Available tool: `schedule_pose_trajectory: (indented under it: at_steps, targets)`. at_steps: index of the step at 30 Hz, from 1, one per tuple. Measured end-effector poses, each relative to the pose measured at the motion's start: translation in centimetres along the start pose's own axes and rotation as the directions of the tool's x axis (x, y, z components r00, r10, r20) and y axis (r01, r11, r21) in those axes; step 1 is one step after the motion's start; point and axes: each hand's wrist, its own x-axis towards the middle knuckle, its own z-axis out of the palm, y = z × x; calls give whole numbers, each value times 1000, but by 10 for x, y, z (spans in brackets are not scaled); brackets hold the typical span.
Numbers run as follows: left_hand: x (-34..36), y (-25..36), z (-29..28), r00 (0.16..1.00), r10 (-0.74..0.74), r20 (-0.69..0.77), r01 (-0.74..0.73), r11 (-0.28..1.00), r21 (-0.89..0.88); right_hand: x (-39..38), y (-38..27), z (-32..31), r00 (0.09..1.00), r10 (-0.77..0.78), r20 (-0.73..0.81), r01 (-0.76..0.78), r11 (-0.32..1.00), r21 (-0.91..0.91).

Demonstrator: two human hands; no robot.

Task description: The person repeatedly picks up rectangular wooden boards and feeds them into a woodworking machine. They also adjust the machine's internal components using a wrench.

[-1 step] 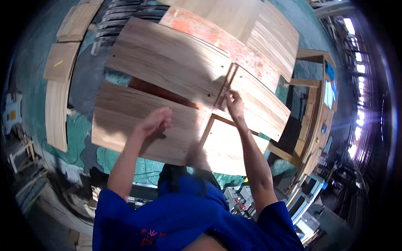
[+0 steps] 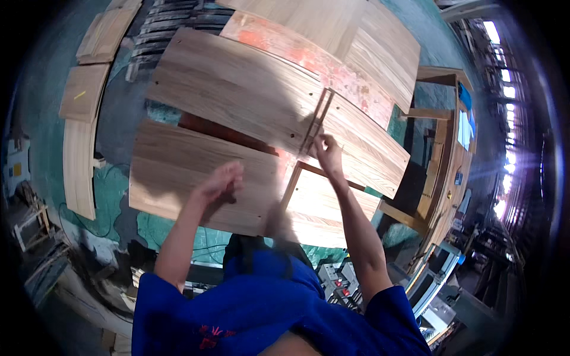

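Note:
Several pale wooden boards with small dark holes near their corners lie in front of me. My left hand (image 2: 222, 183) hovers over the near left board (image 2: 178, 163), palm side turned to the right. Its fingers are curled in, and whatever they may hold is hidden. My right hand (image 2: 328, 154) is at the gap beside the far right board (image 2: 365, 139). Its thumb and fingers are pinched together; anything between them is too small to make out. The far left board (image 2: 237, 83) lies across that gap, and the near right board (image 2: 326, 207) is below my right forearm.
Larger boards (image 2: 309, 24) rest on a red-stained surface (image 2: 285, 44) at the back. More boards (image 2: 80, 160) stand in a row on the left. A wooden frame table (image 2: 445, 178) is at the right, with machinery (image 2: 436, 279) nearer me.
My right hand has shifted slightly down and left along the gap, toward me. My left hand has barely moved. The whole view has shifted a little.

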Motion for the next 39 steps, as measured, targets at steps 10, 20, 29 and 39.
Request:
schedule_pose_trajectory:
  at_steps: [10,20,29,39]
  targets:
    - [-19,-98,103,993,-92,71,51,893,447,-172,85,24,997,-31,72,32,999,-15]
    - [-45,-172,154,995,91,-33,-72,921,383,-229,108,-45,973,-222,63,222,975,7]
    - [-41,-332,239,926,337,-170,-175,783,597,-287,245,-146,965,-257,51,247,957,154]
    - [1,-359,424,963,3,271,-246,432,868,-447,440,-290,898,403,-177,-398,915,68]
